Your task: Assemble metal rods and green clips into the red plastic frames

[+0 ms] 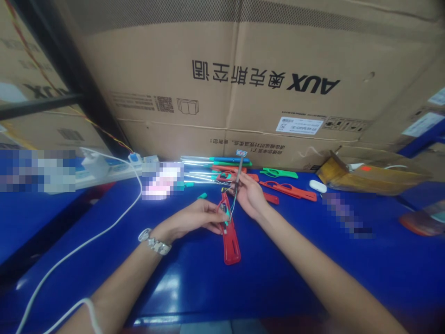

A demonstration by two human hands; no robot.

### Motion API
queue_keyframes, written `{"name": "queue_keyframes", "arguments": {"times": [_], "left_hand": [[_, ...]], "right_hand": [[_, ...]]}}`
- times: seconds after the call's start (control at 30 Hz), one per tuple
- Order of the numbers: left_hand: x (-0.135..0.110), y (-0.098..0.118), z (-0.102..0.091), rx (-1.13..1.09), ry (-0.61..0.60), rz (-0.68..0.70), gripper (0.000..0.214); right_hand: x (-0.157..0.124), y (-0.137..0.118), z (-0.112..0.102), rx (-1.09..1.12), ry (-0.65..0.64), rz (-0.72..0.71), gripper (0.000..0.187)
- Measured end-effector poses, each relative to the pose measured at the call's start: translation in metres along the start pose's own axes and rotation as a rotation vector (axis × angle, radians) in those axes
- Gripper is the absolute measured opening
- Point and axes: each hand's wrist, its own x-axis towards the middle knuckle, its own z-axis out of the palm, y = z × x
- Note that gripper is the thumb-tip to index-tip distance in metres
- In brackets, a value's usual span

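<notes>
My left hand (pixel 205 215), with a metal-band watch on its wrist, pinches the opened red lighter casing (pixel 231 248), its handle end towards me. Teal and dark inner parts (pixel 226 215) sit within the casing near my fingertips. My right hand (pixel 252 195) grips a slim grey metal rod (pixel 240 168) that points up and away. A small pale tag with a blue edge (pixel 241 153) shows at the rod's far end. Thin white wires (pixel 233 206) run between the rod and the casing. My fingers partly cover the inner parts.
Several long lighters with metal barrels (pixel 198 176) lie behind my hands. Red casings (pixel 290 190) and a green casing (pixel 280 173) lie to the right, near a white oval case (pixel 317 186). A power strip (pixel 114 172) with a white cable is left. A large cardboard box (pixel 167 55) stands behind.
</notes>
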Motion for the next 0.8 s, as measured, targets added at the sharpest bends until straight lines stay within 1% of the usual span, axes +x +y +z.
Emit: {"name": "queue_keyframes", "arguments": {"times": [0.07,0.13,0.3,0.43,0.57,0.67,0.8], "left_hand": [[-0.0001,0.0003,0.0004,-0.01,0.014,-0.007,0.03],[-0.0004,0.0003,0.0006,-0.018,0.022,-0.011,0.031],[0.0002,-0.0023,-0.001,-0.059,0.027,0.016,0.034],[0.0027,-0.0045,-0.0025,-0.111,0.052,0.029,0.037],[0.003,-0.0039,-0.0015,-0.158,0.023,0.048,0.035],[0.002,-0.0017,0.0007,-0.185,0.02,0.072,0.031],[0.0014,0.0006,0.0018,-0.199,0.054,0.083,0.029]], "right_hand": [[0.0007,0.0004,-0.0003,0.005,0.0,-0.002,0.012],[0.0003,0.0,0.0002,0.005,-0.004,-0.035,0.011],[-0.002,-0.0035,0.0031,-0.019,0.018,-0.145,0.017],[-0.0023,-0.0051,0.0039,-0.013,0.029,-0.167,0.016],[-0.0026,-0.0048,0.0044,0.006,0.041,-0.193,0.012],[-0.003,-0.004,0.0043,0.004,0.036,-0.201,0.015],[-0.0027,-0.0037,0.0033,-0.004,0.038,-0.203,0.019]]}}
